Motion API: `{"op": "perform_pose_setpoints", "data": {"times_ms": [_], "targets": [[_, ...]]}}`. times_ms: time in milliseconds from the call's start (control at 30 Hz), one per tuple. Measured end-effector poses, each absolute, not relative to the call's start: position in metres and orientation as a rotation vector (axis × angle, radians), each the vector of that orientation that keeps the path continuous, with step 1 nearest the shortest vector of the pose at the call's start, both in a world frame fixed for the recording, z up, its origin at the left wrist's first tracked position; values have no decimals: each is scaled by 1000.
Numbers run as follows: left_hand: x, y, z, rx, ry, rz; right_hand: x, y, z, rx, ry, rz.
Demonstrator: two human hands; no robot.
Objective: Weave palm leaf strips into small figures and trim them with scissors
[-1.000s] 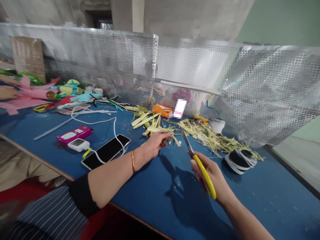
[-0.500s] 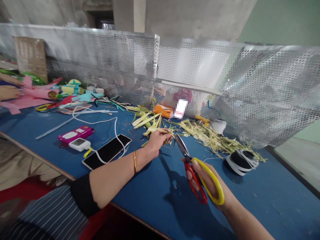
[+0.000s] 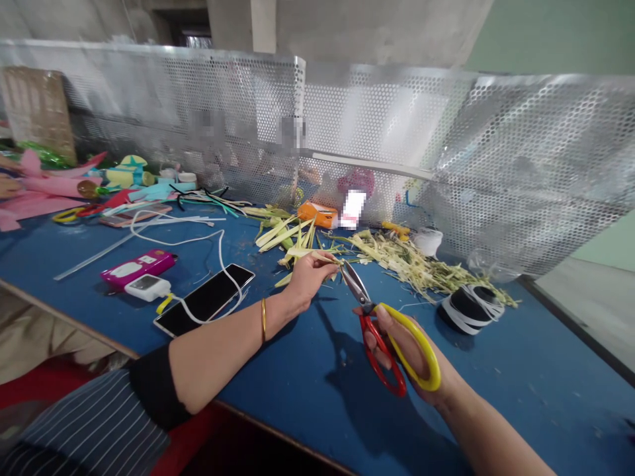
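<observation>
My left hand (image 3: 308, 281), with a gold bangle at the wrist, pinches a pale corn husk strip (image 3: 300, 252) between thumb and fingers. My right hand (image 3: 423, 356) grips scissors (image 3: 366, 307) with one red and one yellow handle loop. The blades point away from me, and their tips meet the husk's end just right of my left fingertips. Whether the blades have cut into it is too small to tell. More green and pale husk leaves (image 3: 282, 236) lie behind my left hand. A heap of husk scraps (image 3: 407, 263) spreads beyond the scissors.
A black-and-white spool (image 3: 470, 309) stands at right. On the left lie a phone (image 3: 206, 301), a purple device (image 3: 139, 270) and a white cable (image 3: 223, 248). A perforated metal screen (image 3: 367, 125) borders the table's back. Someone's hand (image 3: 8, 187) shows beside pink material at far left.
The scissor blades have come closer to the husk's end and now touch it at my left fingertips. My left hand keeps its pinch. The whole view has shifted slightly.
</observation>
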State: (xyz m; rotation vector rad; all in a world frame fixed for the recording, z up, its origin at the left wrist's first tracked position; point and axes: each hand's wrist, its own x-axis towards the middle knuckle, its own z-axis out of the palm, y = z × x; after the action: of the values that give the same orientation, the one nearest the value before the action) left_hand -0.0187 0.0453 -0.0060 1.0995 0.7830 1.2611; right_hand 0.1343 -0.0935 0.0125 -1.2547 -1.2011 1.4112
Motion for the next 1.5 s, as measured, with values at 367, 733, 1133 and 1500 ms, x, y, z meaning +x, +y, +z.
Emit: {"op": "perform_pose_setpoints", "data": {"times_ms": [367,733,1133,1500], "targets": [[-17,43,-6,1144,828,1270,134,-93,14,-1287,-1141,1445],[-17,42,-6,1143,840,1270,129,-95,17,-1361,-1137,1420],[-19,48,-8,1047,823,1279,130,-93,10,-1301,-1121,1337],[-23,48,-9,1291,902,1357,136,-98,15,-1038,-1049,1643]]}}
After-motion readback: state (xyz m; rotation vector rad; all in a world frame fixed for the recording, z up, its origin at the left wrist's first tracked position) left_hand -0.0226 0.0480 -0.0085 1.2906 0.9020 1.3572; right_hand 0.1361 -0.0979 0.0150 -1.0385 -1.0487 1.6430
